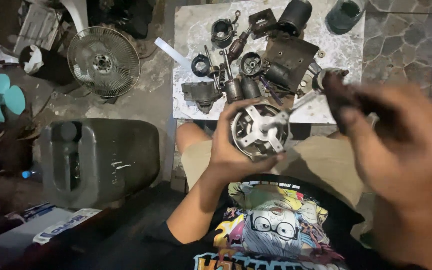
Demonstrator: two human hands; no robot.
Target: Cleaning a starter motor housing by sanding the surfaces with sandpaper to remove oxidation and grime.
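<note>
Clutter fills the far left: a teal fan blade [3, 97] lies on the floor, and just right of it a round wire fan guard [104, 61] rests flat. Below them sits a dark plastic jerry can [98, 160] on its side, with a printed carton [61, 226] near its lower edge.

Further right stands a white marbled surface [191, 30] loaded with dismantled motor parts: a black ring [200, 65], a grey housing [202, 93], small cylinders [241, 88], a dark metal plate [292, 56] and a black cylinder [294, 15] at the far edge, with a bluish glass jar [345, 14] at the corner.

In front of the surface, over the person's lap, the left hand [236, 150] is closed around a round silver fan motor [260, 131], fingers curled over its rim, cross-shaped bracket facing up. A metal shaft [296, 104] slants from the motor's centre toward the upper right.

The right hand [401, 140] is raised nearer the camera and blurred; its fingers are bent around a dark tool handle [336, 92], whose tip end lines up with the shaft. Whether it touches the motor cannot be told.
</note>
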